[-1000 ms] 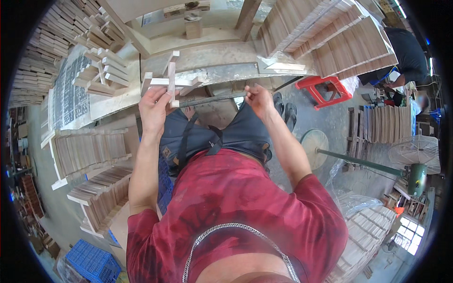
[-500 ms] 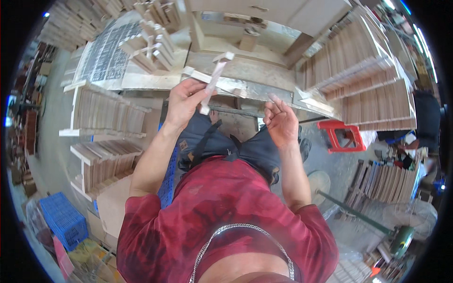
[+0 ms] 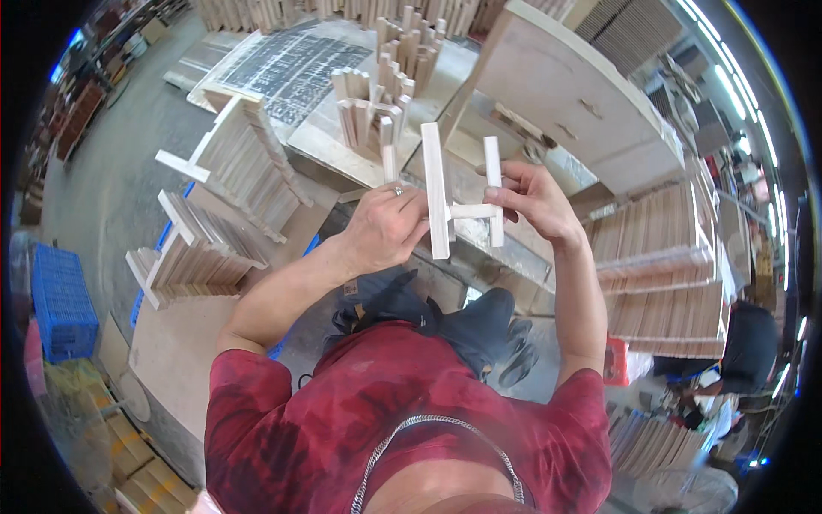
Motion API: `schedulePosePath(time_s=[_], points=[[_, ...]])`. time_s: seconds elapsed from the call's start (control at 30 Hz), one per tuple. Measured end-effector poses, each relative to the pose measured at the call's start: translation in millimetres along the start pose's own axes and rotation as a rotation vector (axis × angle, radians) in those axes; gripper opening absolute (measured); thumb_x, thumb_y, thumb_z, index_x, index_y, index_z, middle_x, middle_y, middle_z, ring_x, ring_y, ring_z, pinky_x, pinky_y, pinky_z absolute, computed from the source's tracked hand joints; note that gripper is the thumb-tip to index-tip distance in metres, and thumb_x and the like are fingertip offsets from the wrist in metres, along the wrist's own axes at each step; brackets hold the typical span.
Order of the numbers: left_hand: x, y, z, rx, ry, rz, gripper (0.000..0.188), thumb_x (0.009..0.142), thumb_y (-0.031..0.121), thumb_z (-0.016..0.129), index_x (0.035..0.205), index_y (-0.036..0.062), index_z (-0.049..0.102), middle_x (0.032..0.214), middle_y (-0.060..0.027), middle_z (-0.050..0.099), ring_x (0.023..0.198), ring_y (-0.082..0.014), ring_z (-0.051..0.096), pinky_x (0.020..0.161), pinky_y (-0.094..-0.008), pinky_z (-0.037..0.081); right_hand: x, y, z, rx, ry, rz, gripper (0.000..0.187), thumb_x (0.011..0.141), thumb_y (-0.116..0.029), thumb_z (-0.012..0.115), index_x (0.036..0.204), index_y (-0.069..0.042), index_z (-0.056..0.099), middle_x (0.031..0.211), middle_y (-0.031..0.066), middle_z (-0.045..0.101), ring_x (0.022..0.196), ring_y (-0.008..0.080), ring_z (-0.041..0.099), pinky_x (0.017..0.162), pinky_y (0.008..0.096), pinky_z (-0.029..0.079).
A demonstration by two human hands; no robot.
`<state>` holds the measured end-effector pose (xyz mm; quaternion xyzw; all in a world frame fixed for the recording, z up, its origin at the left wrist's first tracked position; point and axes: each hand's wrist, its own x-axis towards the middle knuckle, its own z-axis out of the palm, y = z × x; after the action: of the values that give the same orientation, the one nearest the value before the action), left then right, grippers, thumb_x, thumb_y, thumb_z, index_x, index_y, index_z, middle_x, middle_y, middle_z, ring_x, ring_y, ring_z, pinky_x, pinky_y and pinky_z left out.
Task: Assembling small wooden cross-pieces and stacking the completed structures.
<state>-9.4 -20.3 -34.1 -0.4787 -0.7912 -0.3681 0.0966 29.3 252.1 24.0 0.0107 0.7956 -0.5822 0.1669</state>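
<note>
An H-shaped wooden frame [image 3: 437, 193] of pale strips joined by a short crosspiece hangs upright in front of me, above the bench edge. My left hand [image 3: 387, 226], with a ring on one finger, is closed at its wide left strip; the fingertips are partly hidden behind it. Between thumb and fingers, my right hand [image 3: 538, 204] pinches the narrower right strip. Another wooden strip [image 3: 389, 152] rises just above my left hand; whether that hand grips it too I cannot tell.
On the bench [image 3: 330, 154] stand upright bundles of wooden pieces [image 3: 370, 107]. Stacked wooden frames [image 3: 248, 167] are at the left, more stacks [image 3: 659, 265] at the right. A tall board [image 3: 574, 94] stands beyond my right hand. A blue crate [image 3: 62, 300] is far left.
My right hand, empty before, has moved up and now grips the frame. My left hand has shifted right, and the wooden piece is turned upright. The view has swung round.
</note>
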Motion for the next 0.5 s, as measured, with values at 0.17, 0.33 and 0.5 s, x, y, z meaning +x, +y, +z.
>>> schedulePosePath(time_s=[0.17,0.33,0.5], points=[[9.7,-11.0,-53.2,0.54,0.373,0.191,0.032,0.079,0.004,0.071,0.111,-0.0005,0.068,0.1,-0.0107,0.072,0.093,-0.0297,0.07,0.087,-0.0392,0.053,30.9,-50.0,9.5,-0.025,0.167,-0.318,0.036,0.092,-0.015,0.074,0.122,0.001,0.063,0.088,0.0036,0.07,0.078,0.0083,0.064,0.066,0.0245,0.051],[-19.5,-65.3,-47.9,0.176,0.904,-0.246,0.02,0.081,0.002,0.075,0.101,0.0,0.071,0.096,-0.0103,0.073,0.088,-0.0215,0.069,0.081,-0.0335,0.053,128.0,-76.4,-4.2,-0.15,0.414,-0.614,0.033,0.094,-0.01,0.071,0.123,0.001,0.062,0.099,0.0076,0.073,0.087,0.0113,0.067,0.075,0.0265,0.054],[-31.5,-150.0,-6.9,-0.144,0.765,-0.482,0.016,0.083,0.014,0.078,0.096,0.0042,0.074,0.091,-0.0141,0.072,0.078,-0.024,0.069,0.073,-0.0354,0.053,215.6,-64.0,4.9,-0.092,0.399,-0.527,0.027,0.094,-0.008,0.07,0.118,0.002,0.064,0.103,0.0076,0.072,0.093,0.0151,0.067,0.08,0.0299,0.054]])
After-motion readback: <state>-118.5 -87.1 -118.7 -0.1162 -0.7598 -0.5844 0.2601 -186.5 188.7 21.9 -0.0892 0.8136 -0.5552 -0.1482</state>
